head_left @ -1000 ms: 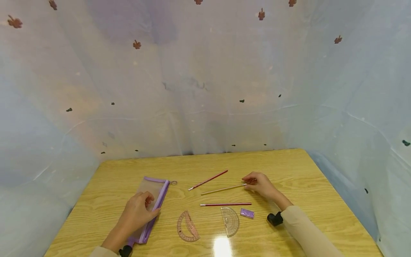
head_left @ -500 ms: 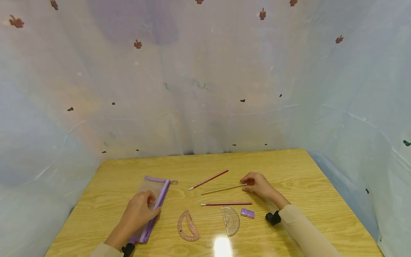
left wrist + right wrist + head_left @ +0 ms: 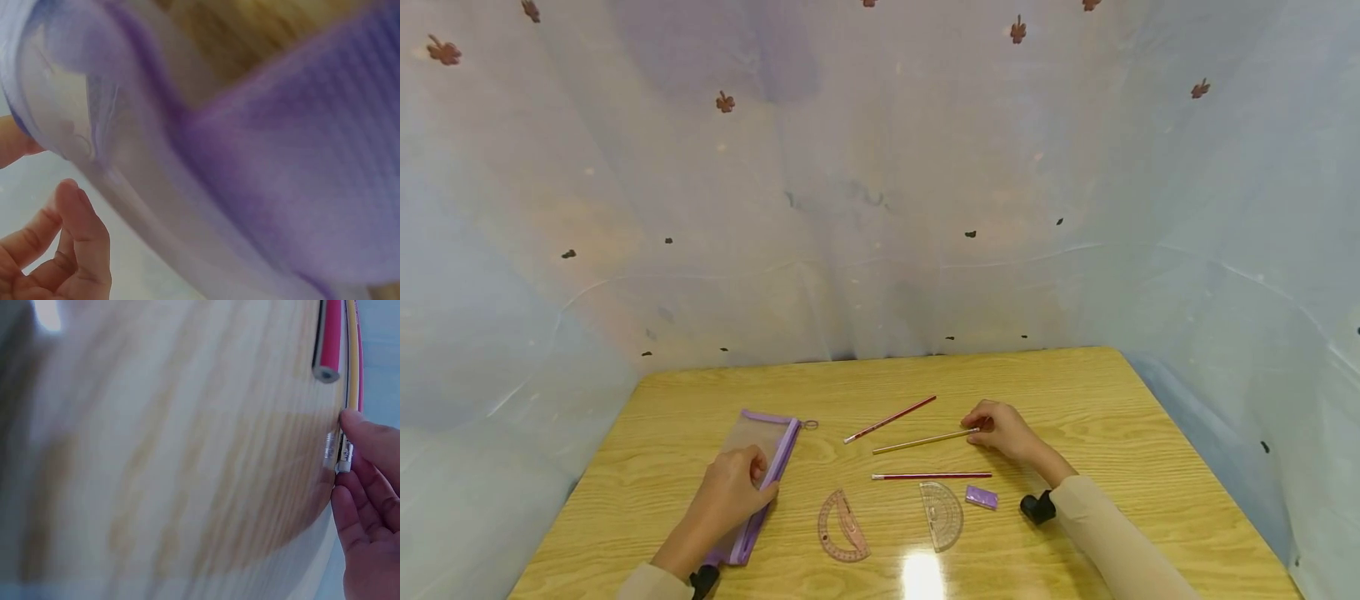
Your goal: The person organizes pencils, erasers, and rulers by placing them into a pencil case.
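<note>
A purple zip pouch (image 3: 784, 457) with a see-through panel lies at the left of the wooden table. Over it is my left hand (image 3: 730, 492), thumb at the zip edge, fingers loosely bent and apart from the thumb. Up close in the left wrist view, the purple pouch (image 3: 300, 187) fills most of the picture, and the bent fingers (image 3: 87, 231) appear beside its edge. My right hand (image 3: 1006, 432) pinches the eraser end of a gold pencil (image 3: 917, 443) lying slantwise. The right wrist view shows thumb and fingers (image 3: 369, 512) around that end.
A red pencil (image 3: 891, 419) lies behind the gold one, another red pencil (image 3: 936, 477) in front. Nearer me are a pink protractor (image 3: 848, 533), a clear protractor (image 3: 943, 515) and a purple eraser (image 3: 982, 497). A pale curtain (image 3: 880, 208) hangs behind the table.
My right hand has shifted slightly left onto the gold pencil's end. The left hand stays over the pouch, and the table things keep their places.
</note>
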### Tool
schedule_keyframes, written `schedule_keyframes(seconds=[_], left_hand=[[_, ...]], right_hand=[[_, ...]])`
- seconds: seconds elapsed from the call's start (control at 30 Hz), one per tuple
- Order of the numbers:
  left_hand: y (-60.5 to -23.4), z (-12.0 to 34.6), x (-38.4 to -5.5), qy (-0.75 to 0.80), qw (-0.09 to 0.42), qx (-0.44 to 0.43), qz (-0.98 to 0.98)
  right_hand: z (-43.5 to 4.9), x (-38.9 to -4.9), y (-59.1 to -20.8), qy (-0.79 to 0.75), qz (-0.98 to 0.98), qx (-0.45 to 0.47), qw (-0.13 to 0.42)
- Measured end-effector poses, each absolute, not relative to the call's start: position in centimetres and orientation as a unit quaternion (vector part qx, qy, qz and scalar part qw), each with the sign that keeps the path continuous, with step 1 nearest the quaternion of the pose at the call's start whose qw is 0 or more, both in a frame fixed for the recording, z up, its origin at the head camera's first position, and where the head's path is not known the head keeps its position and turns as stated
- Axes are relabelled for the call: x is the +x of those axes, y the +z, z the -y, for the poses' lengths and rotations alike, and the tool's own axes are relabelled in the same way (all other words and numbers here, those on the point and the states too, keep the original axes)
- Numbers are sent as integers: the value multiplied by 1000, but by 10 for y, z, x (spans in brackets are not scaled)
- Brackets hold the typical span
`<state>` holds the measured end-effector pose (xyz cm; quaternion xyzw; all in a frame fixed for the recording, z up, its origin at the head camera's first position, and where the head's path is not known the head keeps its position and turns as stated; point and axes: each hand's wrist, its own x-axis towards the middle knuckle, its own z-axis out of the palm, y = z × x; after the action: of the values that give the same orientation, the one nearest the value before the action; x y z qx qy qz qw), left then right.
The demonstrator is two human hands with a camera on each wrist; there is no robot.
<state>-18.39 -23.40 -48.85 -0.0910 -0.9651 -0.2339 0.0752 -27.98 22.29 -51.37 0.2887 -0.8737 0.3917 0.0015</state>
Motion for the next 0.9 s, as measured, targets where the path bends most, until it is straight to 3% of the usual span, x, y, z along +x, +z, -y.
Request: schedule_keyframes(seconds=[0.27,0.9], left_hand=[[-491,232,-185,-236,59,-81,967],[-493,230,-186,-244,77,-98,962]], right_hand=[[-222,-281,-514,392,872,294,-5],[-220,-280,-515,384,875,295,-7]])
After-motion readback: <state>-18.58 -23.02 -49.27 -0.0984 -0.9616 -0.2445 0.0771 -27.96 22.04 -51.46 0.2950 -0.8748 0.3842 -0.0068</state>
